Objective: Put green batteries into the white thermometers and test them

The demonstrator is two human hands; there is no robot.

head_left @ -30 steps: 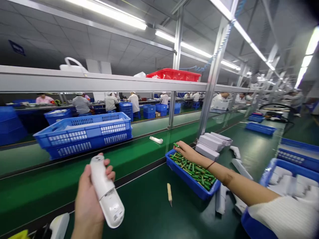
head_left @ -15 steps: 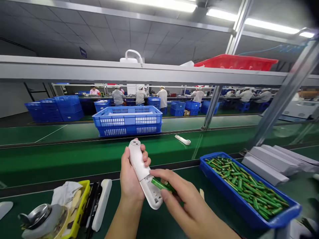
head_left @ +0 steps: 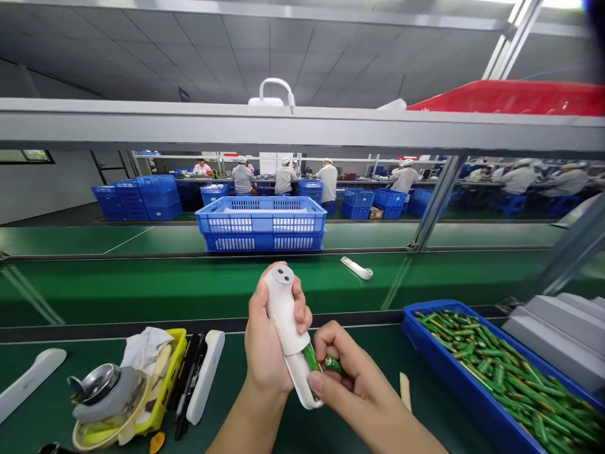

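My left hand (head_left: 265,356) is wrapped around a white plastic handle (head_left: 285,318), held tilted with its two-holed end up and away from me. The lower part of the handle is an open battery compartment, where a green battery (head_left: 311,357) lies along the slot. At that slot, my right thumb presses near the lower end of this battery. Curled fingers of my right hand (head_left: 352,384) also keep a second green battery (head_left: 333,364) against the palm. Whether more batteries are in the hand or compartment is hidden.
On the right stands a blue tray (head_left: 451,373) full of green batteries, beside white cartons (head_left: 558,340). Another white handle (head_left: 358,268) lies on the green belt. At left are a yellow basket (head_left: 177,359), black pens (head_left: 193,372) and white parts (head_left: 207,377). Stacked blue crates (head_left: 261,224) stand ahead.
A green battery has gone from my right fingers into the compartment. My right hand has curled in, with another battery in its fingers. The view has shifted left.
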